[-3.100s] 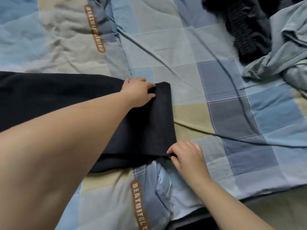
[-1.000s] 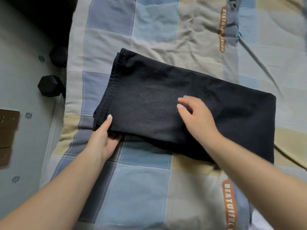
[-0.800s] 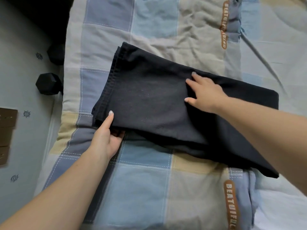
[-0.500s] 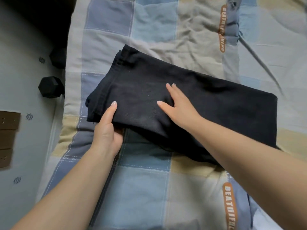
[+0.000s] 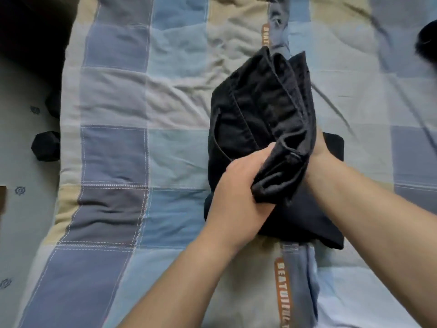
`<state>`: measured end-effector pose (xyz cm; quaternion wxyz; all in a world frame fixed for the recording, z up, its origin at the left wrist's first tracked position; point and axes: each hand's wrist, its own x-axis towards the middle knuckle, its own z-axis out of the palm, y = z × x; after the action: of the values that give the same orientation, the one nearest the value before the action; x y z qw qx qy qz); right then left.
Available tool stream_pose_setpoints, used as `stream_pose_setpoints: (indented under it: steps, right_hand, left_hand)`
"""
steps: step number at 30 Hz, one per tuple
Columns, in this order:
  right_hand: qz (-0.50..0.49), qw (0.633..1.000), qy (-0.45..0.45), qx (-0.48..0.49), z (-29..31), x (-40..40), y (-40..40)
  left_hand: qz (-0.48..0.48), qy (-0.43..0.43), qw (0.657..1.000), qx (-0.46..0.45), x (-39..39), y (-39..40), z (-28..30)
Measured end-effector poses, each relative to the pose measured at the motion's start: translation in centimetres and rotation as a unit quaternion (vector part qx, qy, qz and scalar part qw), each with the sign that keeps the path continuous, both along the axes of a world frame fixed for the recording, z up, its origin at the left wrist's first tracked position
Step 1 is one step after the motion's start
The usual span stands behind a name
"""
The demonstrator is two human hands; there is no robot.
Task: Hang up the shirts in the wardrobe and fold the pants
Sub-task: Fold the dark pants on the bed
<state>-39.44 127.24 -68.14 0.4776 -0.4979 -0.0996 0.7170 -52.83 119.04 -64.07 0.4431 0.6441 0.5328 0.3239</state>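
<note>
Black pants [image 5: 264, 110] right in the middle of my view, on the bed, and they are half doubled over: the lower layer lies flat on the quilt [image 5: 113, 157], the upper part is lifted and stands up off it. The raised part runs away from me, its long axis from near my hands up toward the far side of the bed, leaning a touch to the right. Stitched hems show along its top face, and the near end is bunched into thick rolls.

My left hand [image 5: 238, 192] has its fingers curled round that bunched near end, a firm hold on the pants from the left. My right hand [image 5: 318, 150] is on the other side of the roll; the cloth covers its fingers, so I cannot tell whether that one is closed on the fabric or just pressed flat against it. Only wrist and the heel of the hand show.

The flat layer sticks out below my forearms as a dark corner, bottom right.

Around it: the checked quilt in blue, grey and beige, with an orange lettered strip [image 5: 282, 287] near my right arm. Far left on the floor sits a dark dumbbell [image 5: 46, 146]. At the right edge something dark [image 5: 428, 43] is cut off, too little to name.
</note>
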Motion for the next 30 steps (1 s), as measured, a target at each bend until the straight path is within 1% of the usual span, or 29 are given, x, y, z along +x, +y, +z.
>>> stream_pose_setpoints:
  steps: [1,2,4,6,8,9,11,12,13,15,17,18,19,21,22,23,24,28,30]
  right_hand:
    - [-0.01,1.0,-0.01,0.002,-0.2,2.1,-0.7]
    - [-0.007,1.0,0.014,0.015,-1.0,4.0,-1.2]
    - [0.002,0.998,0.064,0.002,-2.4,7.2,-2.1]
    - [0.022,0.997,0.06,-0.043,-3.2,9.6,-3.4]
    - [0.052,0.995,0.05,-0.062,-4.3,11.8,-5.0]
    - [0.071,0.996,0.03,-0.054,-4.7,12.8,-5.8]
    - [0.094,0.994,-0.059,-0.005,-5.6,14.3,-6.5]
    - [0.091,0.99,-0.104,0.018,-5.7,14.7,-6.6]
    - [0.083,0.987,-0.13,0.038,-5.6,15.1,-6.8]
    - [0.06,0.984,-0.156,0.066,-5.8,15.9,-7.5]
    - [0.037,0.982,-0.174,0.06,-7.0,16.7,-8.9]
    - [0.03,0.983,-0.176,0.038,-7.9,17.0,-9.8]
    - [0.029,0.984,-0.175,0.009,-8.8,17.1,-10.7]
    - [0.038,0.983,-0.174,-0.049,-10.5,17.4,-12.0]
    - [0.042,0.981,-0.175,-0.066,-11.1,17.5,-12.2]
    - [0.043,0.98,-0.177,-0.074,-11.6,17.6,-12.1]
    - [0.037,0.98,-0.179,-0.078,-11.8,17.5,-11.8]
    - [-0.006,0.982,-0.159,-0.103,-11.6,17.1,-10.1]
    - [0.002,0.976,-0.183,-0.115,-10.9,16.7,-9.0]
  left_hand:
    - [-0.024,0.051,0.998,0.015,1.4,-0.5,-0.6]
    - [-0.047,0.092,0.994,0.02,2.5,-0.9,-1.1]
    - [-0.1,0.155,0.983,0.012,5.1,-1.7,-2.1]
    - [-0.148,0.226,0.963,0.019,7.2,-2.7,-3.1]
    - [-0.17,0.278,0.945,0.034,9.1,-3.6,-4.0]
    - [-0.173,0.294,0.939,0.043,10.1,-4.0,-4.3]
    - [-0.167,0.309,0.933,0.076,11.3,-4.5,-4.9]
    - [-0.163,0.308,0.932,0.097,11.6,-4.6,-5.2]
    - [-0.162,0.302,0.932,0.121,12.0,-4.7,-5.5]
    - [-0.171,0.285,0.929,0.166,12.6,-5.0,-5.9]
    - [-0.208,0.284,0.92,0.171,13.1,-5.5,-6.5]
    - [-0.244,0.301,0.907,0.163,13.3,-5.7,-6.8]
    - [-0.289,0.326,0.887,0.152,13.2,-6.0,-7.1]
    - [-0.378,0.378,0.834,0.136,12.9,-6.3,-7.5]
    - [-0.405,0.388,0.819,0.126,12.6,-6.2,-7.5]
    - [-0.411,0.386,0.817,0.121,12.1,-6.0,-7.6]
    - [-0.404,0.38,0.823,0.119,11.5,-5.7,-7.5]
    - [-0.331,0.394,0.847,0.134,7.7,-4.7,-6.8]
    - [-0.298,0.393,0.857,0.149,6.5,-4.7,-6.4]
